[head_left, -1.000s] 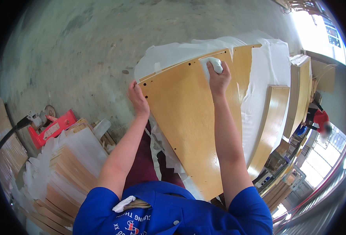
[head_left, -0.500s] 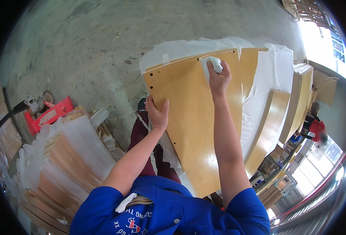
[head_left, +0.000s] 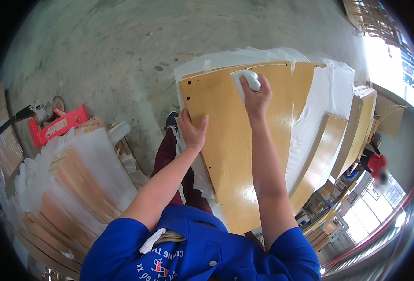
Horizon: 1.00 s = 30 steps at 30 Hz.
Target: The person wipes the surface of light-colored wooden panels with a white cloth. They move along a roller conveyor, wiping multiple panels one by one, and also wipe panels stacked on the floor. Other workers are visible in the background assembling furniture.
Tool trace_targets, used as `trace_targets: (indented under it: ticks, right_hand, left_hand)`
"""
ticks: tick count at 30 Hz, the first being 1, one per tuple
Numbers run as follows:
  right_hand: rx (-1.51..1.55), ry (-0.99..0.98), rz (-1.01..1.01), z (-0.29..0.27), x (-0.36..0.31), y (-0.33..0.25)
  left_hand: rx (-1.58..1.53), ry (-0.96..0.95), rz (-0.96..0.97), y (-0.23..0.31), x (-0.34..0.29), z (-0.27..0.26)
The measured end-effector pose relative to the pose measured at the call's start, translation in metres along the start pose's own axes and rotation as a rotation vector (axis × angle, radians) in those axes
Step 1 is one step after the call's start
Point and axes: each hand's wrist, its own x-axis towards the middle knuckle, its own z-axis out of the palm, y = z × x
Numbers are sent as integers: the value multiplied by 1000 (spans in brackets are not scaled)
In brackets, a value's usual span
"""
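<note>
Wooden panel, lying broad face up in the middle of the view, over white sheeting and to the left of a narrower board. Catching a fair bit of light, so guessing at a smooth, glossy finish, probably slippery under bare fingertips. Also guessing at stiff and fairly heavy for one hand, going by the broad face alone; not really seeing the thickness from up here. Not expecting breakage, more worrying about scuffs and dinged corners.

Gripping a white wad in the right hand, fingers closed around it, and holding it on the panel near the far edge. Not being able to tell whether cloth or foam, but looking soft. Resting the left hand spread at the panel's left edge, thumb apart from the fingers, not clamping down on anything.

For taking hold: favouring two opposite edges with both palms, and steering clear of the dark holes near the far left corner. Avoiding one-handed corner pinches too, given likely slipping.
</note>
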Motion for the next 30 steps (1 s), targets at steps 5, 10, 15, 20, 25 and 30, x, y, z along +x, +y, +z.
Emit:
trace_targets:
  ticks: [5,10,15,20,25,30]
  right_hand:
    - [44,-54,7,21,-23,-15]
    - [142,-93,-3,44,-42,-31]
    - [110,-137,-37,59,-51,-39]
    - [78,-141,-49,64,-51,-42]
    - [71,-154,-75,64,-52,-42]
    - [85,-149,-80,65,-53,-42]
  left_hand:
    - [43,-15,5,7,1,-3]
    - [92,20,44,3,2,-2]
    - [56,43,89,4,2,-3]
    - [73,53,101,0,2,-2]
    - [65,55,102,1,1,-2]
    - [67,63,95,1,0,-2]
